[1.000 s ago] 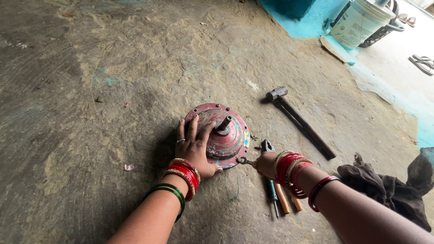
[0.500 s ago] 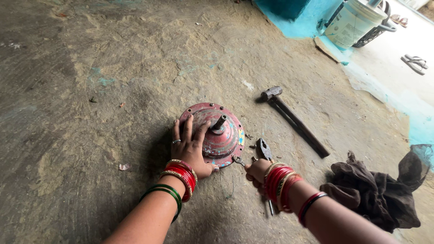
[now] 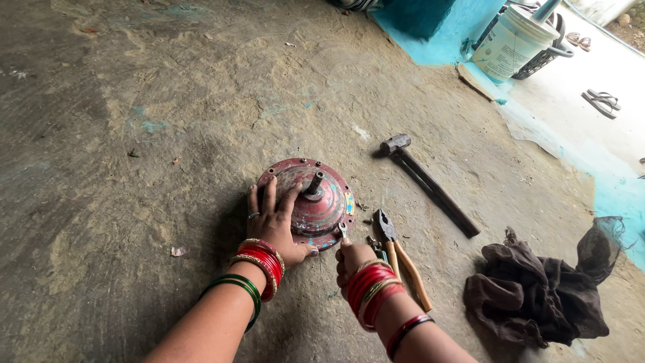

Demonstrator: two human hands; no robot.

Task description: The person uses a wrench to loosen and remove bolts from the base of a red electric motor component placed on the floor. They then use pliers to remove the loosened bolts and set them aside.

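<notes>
I'm looking down on a rough grey-brown concrete floor that fills most of the frame, scuffed and stained with faint turquoise flecks. At upper right it meets a turquoise painted strip and a paler slab. A white bucket stands there beside a dark basket; sandals lie at the far right. Soft, even daylight.

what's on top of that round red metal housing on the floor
A short metal shaft stands up from the middle of the round red housing. The left hand lies flat on its near side, hiding that part. Its underside on the floor is hidden.
</notes>
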